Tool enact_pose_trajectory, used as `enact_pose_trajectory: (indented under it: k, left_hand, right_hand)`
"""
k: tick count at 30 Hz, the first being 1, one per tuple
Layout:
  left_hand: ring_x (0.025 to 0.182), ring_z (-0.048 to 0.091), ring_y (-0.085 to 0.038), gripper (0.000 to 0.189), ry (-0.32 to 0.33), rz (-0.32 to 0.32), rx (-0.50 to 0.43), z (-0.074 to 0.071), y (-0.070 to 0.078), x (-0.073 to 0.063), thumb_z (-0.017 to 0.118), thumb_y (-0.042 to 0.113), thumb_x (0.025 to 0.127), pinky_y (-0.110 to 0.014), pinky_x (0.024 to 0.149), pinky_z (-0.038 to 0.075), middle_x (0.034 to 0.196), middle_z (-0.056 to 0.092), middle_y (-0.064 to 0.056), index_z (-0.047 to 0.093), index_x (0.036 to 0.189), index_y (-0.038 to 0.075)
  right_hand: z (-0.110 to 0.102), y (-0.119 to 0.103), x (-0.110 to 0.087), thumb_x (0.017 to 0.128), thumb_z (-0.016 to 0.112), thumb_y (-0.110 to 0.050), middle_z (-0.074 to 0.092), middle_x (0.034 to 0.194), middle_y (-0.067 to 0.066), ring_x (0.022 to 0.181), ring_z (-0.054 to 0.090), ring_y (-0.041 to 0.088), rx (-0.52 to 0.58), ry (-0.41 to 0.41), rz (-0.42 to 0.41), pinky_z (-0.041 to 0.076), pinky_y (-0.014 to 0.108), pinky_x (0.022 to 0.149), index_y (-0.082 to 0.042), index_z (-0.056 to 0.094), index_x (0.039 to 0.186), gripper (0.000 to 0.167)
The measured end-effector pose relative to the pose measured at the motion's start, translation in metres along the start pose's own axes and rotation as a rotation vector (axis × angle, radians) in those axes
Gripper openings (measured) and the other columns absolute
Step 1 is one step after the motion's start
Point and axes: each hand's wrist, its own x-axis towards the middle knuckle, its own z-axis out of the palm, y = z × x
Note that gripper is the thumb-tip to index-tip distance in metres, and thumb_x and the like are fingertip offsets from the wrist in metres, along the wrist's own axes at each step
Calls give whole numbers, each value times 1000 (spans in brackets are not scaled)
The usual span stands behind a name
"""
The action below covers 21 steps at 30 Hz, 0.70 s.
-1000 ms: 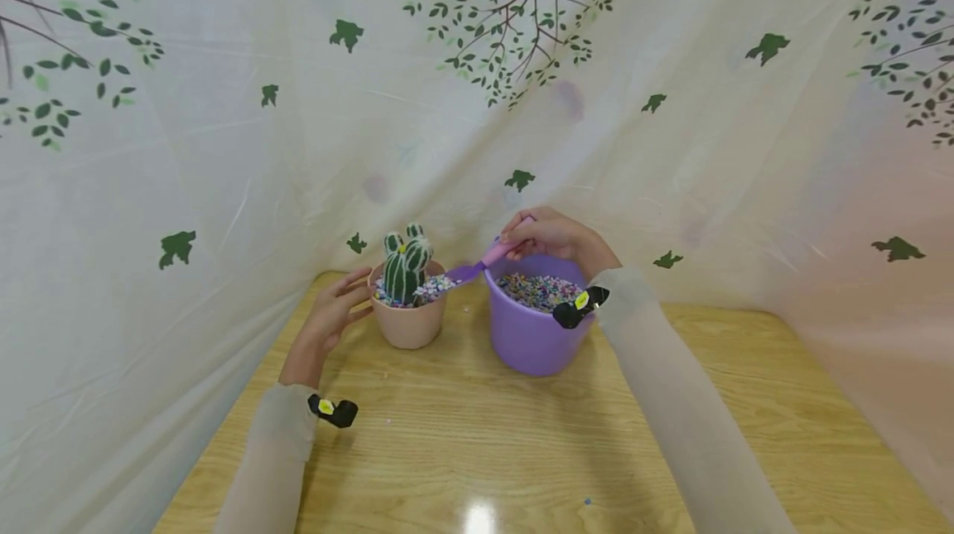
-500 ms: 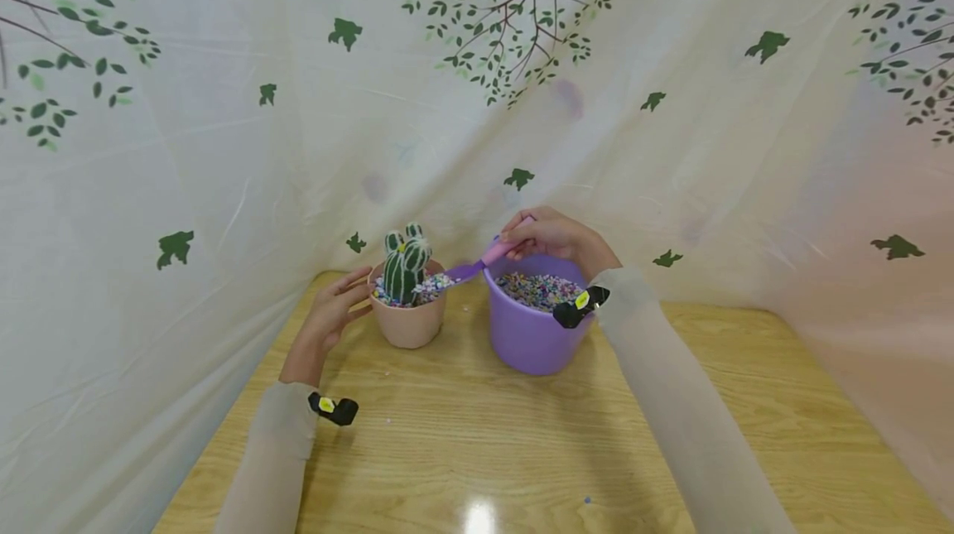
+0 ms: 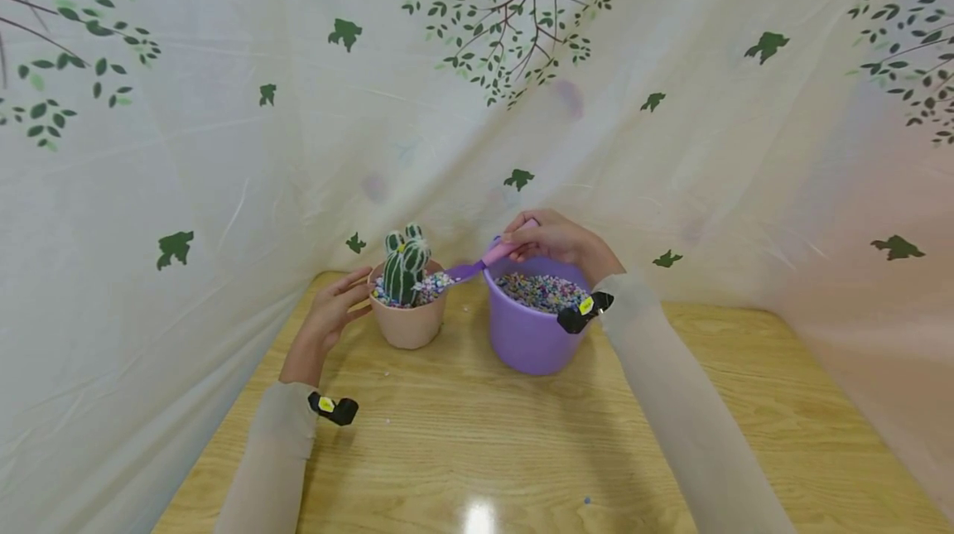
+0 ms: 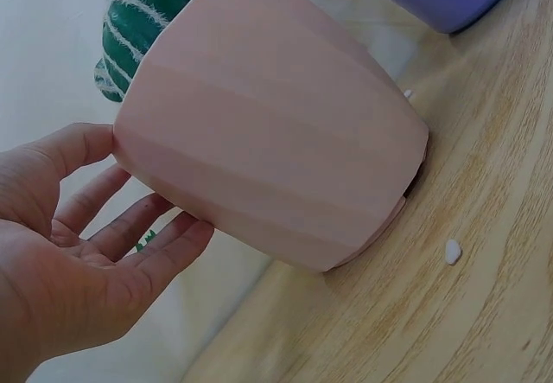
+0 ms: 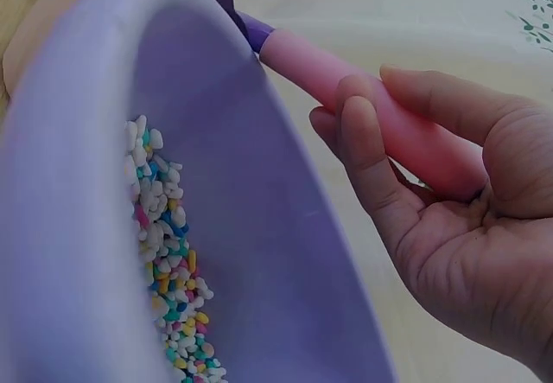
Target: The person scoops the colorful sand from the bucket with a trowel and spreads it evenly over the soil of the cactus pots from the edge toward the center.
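A pale pink flowerpot (image 3: 406,327) holds a green striped cactus (image 3: 403,273) set in colourful pebbles. My left hand (image 3: 331,315) is at the pot's left side; in the left wrist view its thumb tip meets the rim and its fairly straight fingertips touch the wall. With my right hand (image 3: 550,238) I grip the pink handle of a small trowel (image 5: 406,137) above the purple bucket's far left rim. Its purple blade reaches left to the pot's rim, with light pebbles (image 3: 434,286) at its tip. The purple bucket (image 3: 532,343) contains many multicoloured pebbles (image 5: 177,271).
Both pot and bucket stand on a wood-grain table (image 3: 462,435). A loose white pebble (image 4: 453,251) lies near the pot, and a blue one (image 3: 587,501) near the front. A pale curtain (image 3: 447,145) printed with leaves hangs behind and at the sides.
My right hand and wrist have shifted very slightly down and to the right, still gripping the trowel. The left hand, pot and bucket look unmoved.
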Motion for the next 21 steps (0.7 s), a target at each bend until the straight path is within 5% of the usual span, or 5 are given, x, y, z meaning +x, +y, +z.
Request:
enact_pose_trajectory:
  k: [7,21]
  left_hand:
    - [100,61,5,57,14,6,-14,0,-1,1,59,17,104,-51,119,39,153,47,-13,39,157,8]
    - [110,60,-3,58,20,-1,38,2,-2,1,58,25,105,-50,117,42,160,41,-13,38,158,11]
  right_hand:
    - [-2,5,-2,102,57,0,77,87,5,75,71,13,-19,5,-31,62,26,73,3,59,108,7]
    - [4,-3,-6,101,58,-1,75,86,7,73,71,15,-8,15,-34,61,24,70,5,59,107,8]
